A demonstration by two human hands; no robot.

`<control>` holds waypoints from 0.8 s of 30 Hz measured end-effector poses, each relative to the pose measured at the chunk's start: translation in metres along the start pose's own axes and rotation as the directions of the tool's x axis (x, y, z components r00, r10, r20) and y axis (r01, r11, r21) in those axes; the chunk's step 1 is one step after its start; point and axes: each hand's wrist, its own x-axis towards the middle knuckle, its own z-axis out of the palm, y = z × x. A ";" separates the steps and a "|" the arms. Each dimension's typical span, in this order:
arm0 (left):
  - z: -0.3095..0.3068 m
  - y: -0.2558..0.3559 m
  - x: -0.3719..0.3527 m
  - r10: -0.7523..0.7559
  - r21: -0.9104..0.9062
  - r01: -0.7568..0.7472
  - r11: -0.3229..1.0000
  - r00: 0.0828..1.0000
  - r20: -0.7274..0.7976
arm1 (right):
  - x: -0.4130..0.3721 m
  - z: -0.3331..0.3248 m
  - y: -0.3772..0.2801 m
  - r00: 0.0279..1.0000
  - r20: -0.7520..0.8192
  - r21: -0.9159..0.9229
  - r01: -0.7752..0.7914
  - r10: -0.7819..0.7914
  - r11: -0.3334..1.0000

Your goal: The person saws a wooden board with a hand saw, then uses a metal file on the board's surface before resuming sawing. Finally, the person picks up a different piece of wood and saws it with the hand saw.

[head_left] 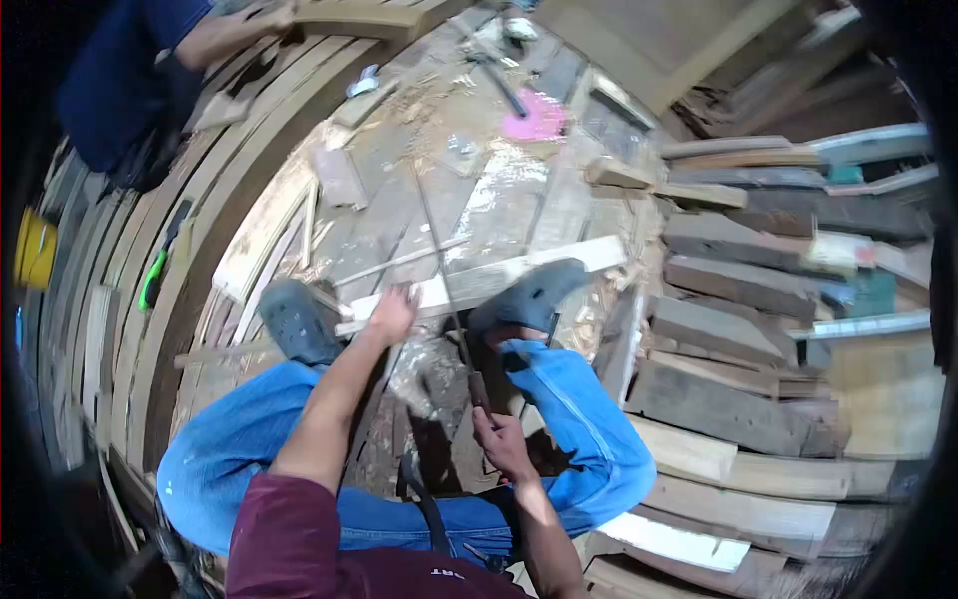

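Sawing seemed the step: right hand clamped on the saw across the board, left hand atop that board, grip unclear (next stroke probably needed steadiness).

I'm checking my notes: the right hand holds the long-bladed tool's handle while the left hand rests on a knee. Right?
Not quite: the head view shows the left hand on the pale board. The right hand does hold the long-bladed tool's handle.

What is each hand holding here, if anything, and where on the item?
The right hand holds the saw by its brown handle. The left hand is on the pale board; whether it grips cannot be told.
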 end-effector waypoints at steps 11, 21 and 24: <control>0.004 -0.015 -0.049 -0.027 -0.009 0.025 1.000 0.967 -0.253 | -0.061 -0.033 -0.075 0.974 -0.155 0.098 0.181 -0.165 0.979; -0.009 0.018 0.012 -0.172 0.037 0.176 0.984 0.981 -0.090 | -0.069 -0.145 -0.209 0.990 -0.042 -0.216 0.122 -0.134 0.969; -0.010 0.021 0.024 -0.197 0.040 0.206 0.978 0.967 -0.163 | -0.038 -0.162 -0.208 0.992 0.022 -0.412 0.120 -0.121 0.904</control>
